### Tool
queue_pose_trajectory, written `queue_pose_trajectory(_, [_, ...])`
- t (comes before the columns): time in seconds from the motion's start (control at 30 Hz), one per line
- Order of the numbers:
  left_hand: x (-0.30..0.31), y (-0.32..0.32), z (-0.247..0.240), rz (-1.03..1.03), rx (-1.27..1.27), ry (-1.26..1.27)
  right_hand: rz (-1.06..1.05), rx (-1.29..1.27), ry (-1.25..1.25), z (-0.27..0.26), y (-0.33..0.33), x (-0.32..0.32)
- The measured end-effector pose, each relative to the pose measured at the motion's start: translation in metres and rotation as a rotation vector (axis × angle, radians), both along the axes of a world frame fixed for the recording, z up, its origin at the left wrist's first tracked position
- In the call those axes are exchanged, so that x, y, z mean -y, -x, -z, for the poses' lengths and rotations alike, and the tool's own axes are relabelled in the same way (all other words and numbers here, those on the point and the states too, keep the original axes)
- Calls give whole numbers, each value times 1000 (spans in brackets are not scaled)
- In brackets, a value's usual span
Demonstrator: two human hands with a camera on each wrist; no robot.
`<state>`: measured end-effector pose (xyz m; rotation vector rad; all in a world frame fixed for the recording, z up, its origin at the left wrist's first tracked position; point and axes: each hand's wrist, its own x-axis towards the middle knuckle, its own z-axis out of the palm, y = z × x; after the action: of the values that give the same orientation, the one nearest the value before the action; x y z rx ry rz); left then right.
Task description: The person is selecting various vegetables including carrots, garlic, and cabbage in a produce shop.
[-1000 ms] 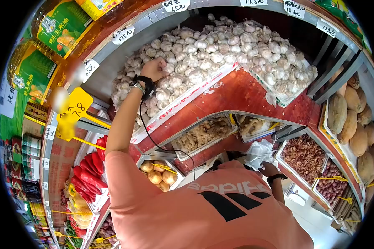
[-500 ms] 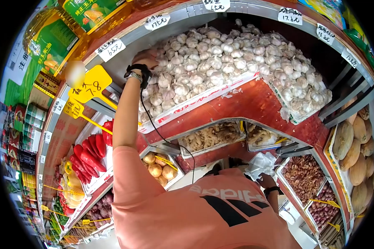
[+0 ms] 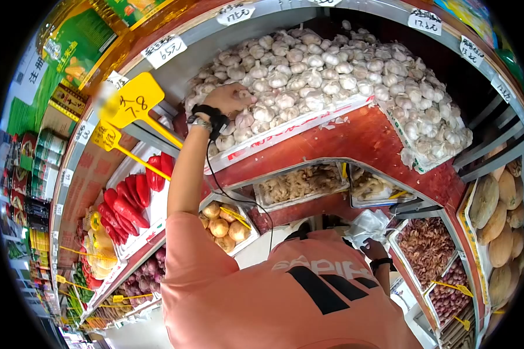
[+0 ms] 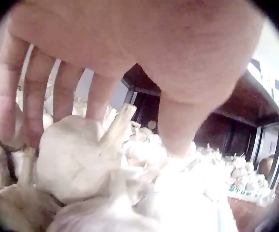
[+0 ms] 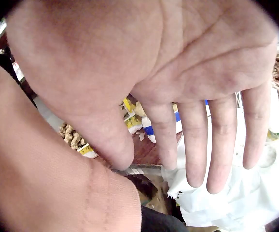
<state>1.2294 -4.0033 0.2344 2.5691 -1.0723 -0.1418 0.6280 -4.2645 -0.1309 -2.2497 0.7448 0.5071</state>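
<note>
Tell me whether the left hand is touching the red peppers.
No, the left hand is at the heaped garlic, away from the red peppers.

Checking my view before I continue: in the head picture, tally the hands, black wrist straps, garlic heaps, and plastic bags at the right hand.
Hands: 2 (left hand, right hand)
Black wrist straps: 2 (left strap, right strap)
Garlic heap: 1
Plastic bag: 1
Total: 6

Grocery shop: price tags, heaped garlic, oil bottles.
</note>
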Motion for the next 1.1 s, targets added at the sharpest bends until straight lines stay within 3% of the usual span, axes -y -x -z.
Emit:
queue_pose_trajectory(0.03, [-2,-1,6,97,198,-31,-8,-8,-2,1,0,0])
queue_pose_trajectory(0.17, [1,5,0,-96,74,-49,-36,-3,24,5,-4,1])
queue_pose_trajectory(0.27, [-8,-6,-3,-228,-176,81,-44,-37,-5,5,-6,1])
queue_pose_trajectory(0.4, [-33,-46,26,-237,-263,350,-55,-42,-21,4,-8,2])
queue_pose_trajectory(0.53, [-68,-32,7,-395,219,225,-55,-15,-18,13,-5,3])
queue_pose_trajectory(0.63, [-74,-26,17,-592,335,-164,-90,-4,-20,19,-6,6])
queue_pose_trajectory(0.67, [-75,-31,30,-603,252,-209,-106,-5,-23,19,-7,6])
queue_pose_trajectory(0.7, [-58,4,7,-642,184,-248,-120,-6,-26,18,-8,6])
queue_pose_trajectory(0.87, [-55,-13,35,-675,196,-191,-85,22,-40,15,-11,9])
queue_pose_trajectory(1.0, [-58,-34,39,-546,227,-294,-78,-9,-25,20,-5,13])
queue_pose_trajectory(1.07, [-54,-36,39,-497,445,-252,-70,-22,-20,19,-1,13])
queue_pose_trajectory(1.1, [-48,-40,36,-595,390,-117,-67,-12,-22,21,0,13])
